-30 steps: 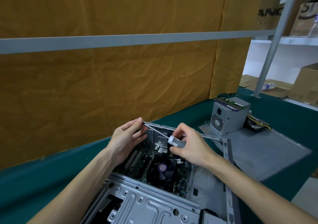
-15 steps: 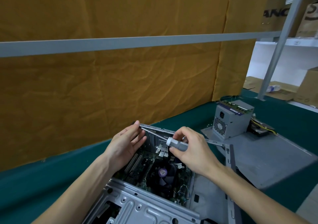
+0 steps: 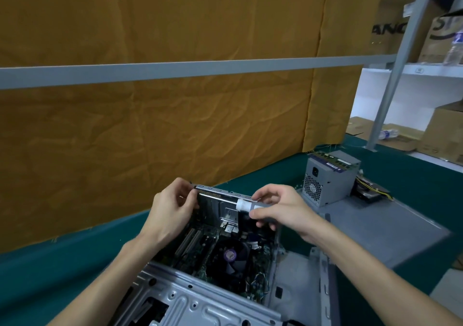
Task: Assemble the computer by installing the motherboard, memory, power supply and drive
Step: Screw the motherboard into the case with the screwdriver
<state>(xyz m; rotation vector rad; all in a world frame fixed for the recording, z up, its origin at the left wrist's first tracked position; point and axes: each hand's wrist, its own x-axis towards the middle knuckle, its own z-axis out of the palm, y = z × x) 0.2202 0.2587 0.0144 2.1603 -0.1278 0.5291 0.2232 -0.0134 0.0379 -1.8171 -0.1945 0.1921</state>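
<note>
The upper two-thirds of the frame is filled by a creased mustard-yellow cloth (image 3: 160,125), matte and wrinkled, crossed horiz. by a flat grey metal rail (image 3: 175,69). Below it, a dark green felt-like table cover (image 3: 50,263) is spread from lower left to mid right. At upper right, a slanted grey metal post (image 3: 398,60) w/ white shelving and brown cardboard boxes (image 3: 443,130) is seen. A flat grey metal side panel (image 3: 390,235) is laid at mid right; on it a boxy grey power supply (image 3: 330,180) w/ perforated fan grille is stood, a memory stick (image 3: 333,157) is laid along its top edge, and yellow-black cables (image 3: 370,188) are trailed behind it. At lower centre the open computer case (image 3: 213,298), stamped grey sheet steel w/ holes and ribs, is seen lying flat; inside it the green motherboard (image 3: 200,248) is seated, w/ pale expansion slots and a round black CPU fan (image 3: 233,258) bearing a purple sticker. The case's far rim is formed by a thin slotted metal strip. The left hand (image 3: 170,213) is placed at the strip's left end, thumb and fingers curled and pinching at it; what is under the fingertips cannot be told. The right hand (image 3: 280,208) is closed around a screwdriver (image 3: 246,205), its grey-white cylindrical handle protruding left of the thumb and forefinger, just below the strip's right end; the shaft is run leftward under the strip toward the left hand, its tip hidden. The board lies directly below both hands, untouched by the fingers.
</note>
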